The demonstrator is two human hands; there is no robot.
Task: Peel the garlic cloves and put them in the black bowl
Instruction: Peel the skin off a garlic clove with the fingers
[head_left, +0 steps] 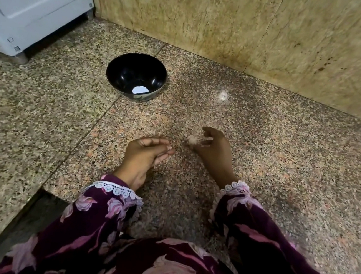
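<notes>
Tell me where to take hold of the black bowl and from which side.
Grip the black bowl at its near rim, thumb inside and fingers outside, coming from the front with the free left hand. It stands upright and open, and its walls flare outward, so the rim is the easiest edge to pinch.

Bare left hand [148,153] and bare right hand [214,151], no rings or bands showing. Behind each wrist, a dark plum sleeve [102,213] with large pale pink flowers, cuffs edged in white looped lace [118,190]. Same fabric across the lap below.
</notes>
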